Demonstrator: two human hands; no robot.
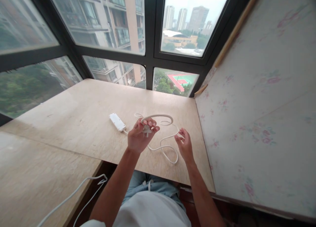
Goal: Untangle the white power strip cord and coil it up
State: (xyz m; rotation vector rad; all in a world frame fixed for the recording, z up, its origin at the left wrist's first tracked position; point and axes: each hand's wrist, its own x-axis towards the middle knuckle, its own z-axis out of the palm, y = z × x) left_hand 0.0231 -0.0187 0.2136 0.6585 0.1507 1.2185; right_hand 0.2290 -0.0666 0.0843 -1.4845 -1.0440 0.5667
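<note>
A white power strip (117, 121) lies flat on the light wooden desk (81, 121) near its middle. Its white cord (164, 144) curls in loose loops over the desk between my hands. My left hand (140, 134) is raised above the desk and closed on the plug end of the cord, whose prongs show between the fingers; the cord arches up and to the right from it. My right hand (184, 143) is beside the loops, fingers curled and pinching the cord lightly.
A second white cable (81, 190) hangs over the edge of a lower wooden surface (37, 177) at the bottom left. A floral-papered wall (259, 115) borders the desk on the right. Dark-framed windows (150, 60) run behind and to the left.
</note>
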